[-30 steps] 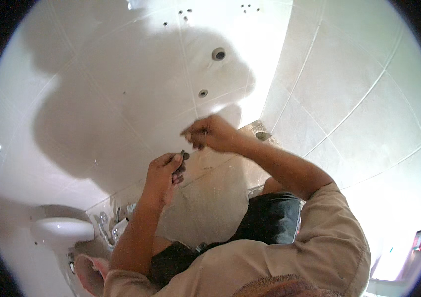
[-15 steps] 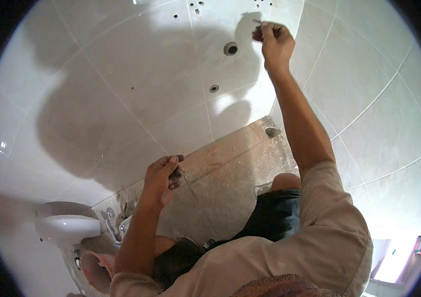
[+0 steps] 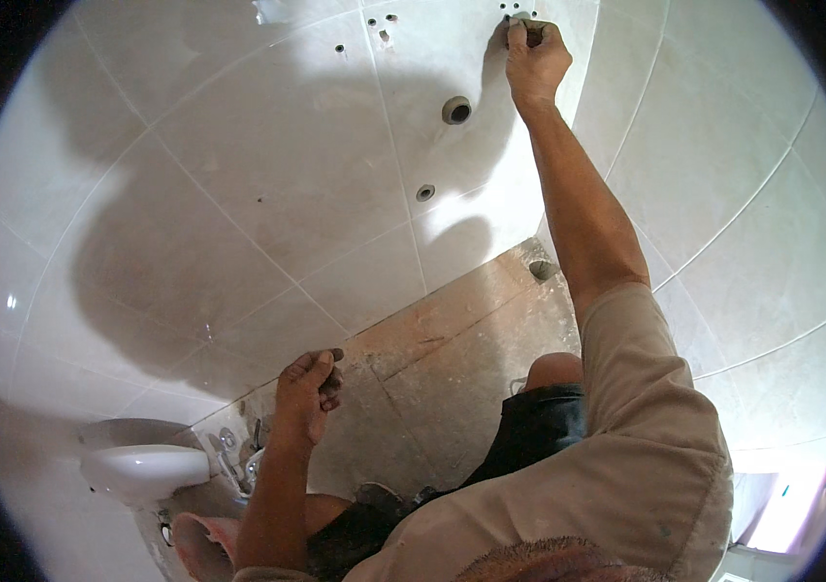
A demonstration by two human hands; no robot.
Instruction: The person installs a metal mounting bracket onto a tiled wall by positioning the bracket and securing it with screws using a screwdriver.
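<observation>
My right hand [image 3: 537, 66] is stretched up to the white tiled wall [image 3: 287, 107], pinched at a group of small drilled holes [image 3: 510, 8] near the top. A small thin dark piece shows between its fingertips; most of it is hidden by the fingers, and its exact kind cannot be made out. Below that hand, a wider round pipe opening [image 3: 456, 111] and a smaller pipe outlet [image 3: 425, 193] sit in the tiles. My left hand [image 3: 308, 388] hangs lower, apart from the wall, its fingers curled; whatever lies inside them is hidden.
Another cluster of holes [image 3: 382, 27] lies left of my right hand. A white basin-like fixture [image 3: 146, 472] and metal taps [image 3: 228, 466] stand at lower left, by a pinkish bucket [image 3: 204, 543]. The dusty floor [image 3: 413, 388] has a drain hole [image 3: 542, 271] in its corner.
My right hand has risen with the small thin dark piece and come up against the holes in the wall. My left hand has dropped slightly, fingers still curled. The view has shifted a little.
</observation>
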